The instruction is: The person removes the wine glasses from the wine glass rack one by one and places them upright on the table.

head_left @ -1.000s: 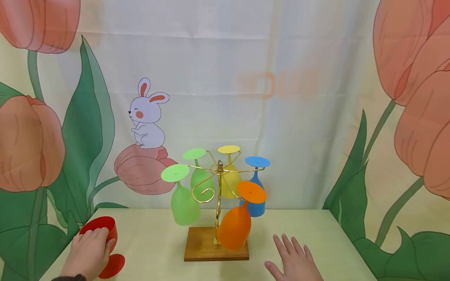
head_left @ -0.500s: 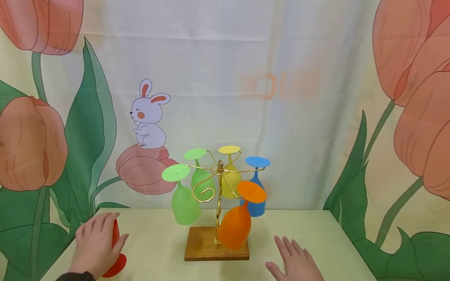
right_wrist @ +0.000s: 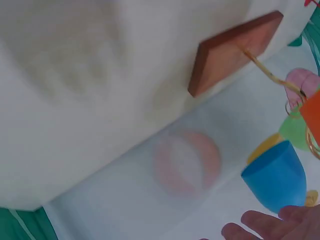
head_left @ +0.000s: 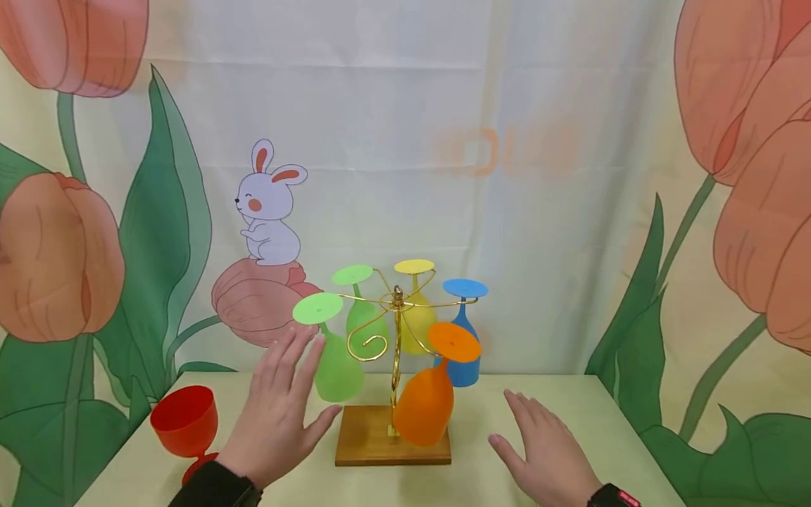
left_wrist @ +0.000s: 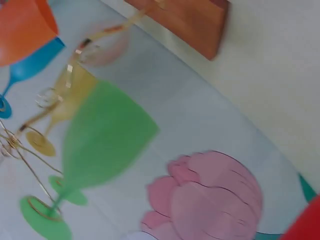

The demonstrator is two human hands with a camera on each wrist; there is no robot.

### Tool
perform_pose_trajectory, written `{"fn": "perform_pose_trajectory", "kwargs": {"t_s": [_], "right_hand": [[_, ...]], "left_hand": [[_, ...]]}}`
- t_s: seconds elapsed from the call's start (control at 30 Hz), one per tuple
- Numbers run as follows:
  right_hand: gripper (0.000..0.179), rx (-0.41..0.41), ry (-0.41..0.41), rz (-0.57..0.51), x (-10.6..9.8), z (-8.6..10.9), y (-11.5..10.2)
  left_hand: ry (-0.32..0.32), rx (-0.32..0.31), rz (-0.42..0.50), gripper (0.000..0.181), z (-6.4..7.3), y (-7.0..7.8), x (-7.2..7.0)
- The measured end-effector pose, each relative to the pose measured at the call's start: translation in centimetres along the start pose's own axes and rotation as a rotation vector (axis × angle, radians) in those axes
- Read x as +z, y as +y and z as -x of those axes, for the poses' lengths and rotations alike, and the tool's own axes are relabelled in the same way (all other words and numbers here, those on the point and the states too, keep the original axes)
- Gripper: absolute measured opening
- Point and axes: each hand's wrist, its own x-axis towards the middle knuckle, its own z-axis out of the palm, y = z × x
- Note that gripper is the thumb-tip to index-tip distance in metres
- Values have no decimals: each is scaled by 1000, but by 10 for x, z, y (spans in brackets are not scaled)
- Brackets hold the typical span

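- Your right hand (head_left: 548, 451): relaxed, holding nothing.
- Your left hand (head_left: 275, 412): off the red cup (head_left: 190, 441) now, near the nearer green cup (head_left: 341, 370), fingers empty, contact unclear; red cup seems done with.
- Red cup: upright, mouth up, table (head_left: 589, 408) left.
- Green cup: hanging upside down on the wire rack (head_left: 397, 352).

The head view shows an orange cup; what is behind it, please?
Behind the orange cup, the blue cup and wooden base partly show; covered parts cannot be seen there.
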Motion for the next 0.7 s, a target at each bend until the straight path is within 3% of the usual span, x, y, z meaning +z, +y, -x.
{"fn": "perform_pose_trajectory", "kwargs": {"t_s": [0.2,0.3,0.43,0.53,0.7], "right_hand": [[81,-119,172,-4,-26,-16,-13],[80,-192,215,-13,-39,-24,-22],[81,-273,248,-23,-52,-32,-31],[83,-322,269,-41,-58,-35,-36],[85,-385,286,-73,-66,-39,-42]], "left_hand": [[-34,79,6,88,-27,26,9],[-26,117,-21,91,-37,32,15],[-47,124,-90,92,-51,35,23],[-69,131,-125,79,-57,37,29],[-31,173,-111,44,-59,37,35]]}}
